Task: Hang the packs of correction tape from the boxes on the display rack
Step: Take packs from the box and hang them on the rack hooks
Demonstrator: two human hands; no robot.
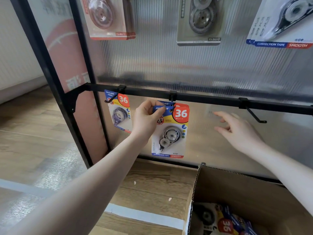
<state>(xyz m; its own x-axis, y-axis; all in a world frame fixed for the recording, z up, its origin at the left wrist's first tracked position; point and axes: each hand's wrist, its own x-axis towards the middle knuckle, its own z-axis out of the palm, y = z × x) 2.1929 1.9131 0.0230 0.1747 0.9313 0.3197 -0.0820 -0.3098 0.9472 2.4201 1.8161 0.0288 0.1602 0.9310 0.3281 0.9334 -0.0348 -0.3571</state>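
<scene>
Hanging step: left hand (145,119) pinches a tape pack (170,131) by its top corner at the middle hook (171,99), another pack behind. Right hand (237,131) open and empty at 3 o'clock. Next: confirm the hole is seated, let go, reach to the box (245,189) at 5 o'clock.

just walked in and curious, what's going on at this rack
A person is stocking a display rack with packs of correction tape. The left hand pinches the top of a pack at the middle hook, with another pack already behind it. The right hand hovers open and empty beside it. One pack hangs on the left hook; the right hook is bare. A cardboard box on the floor holds more packs.
</scene>
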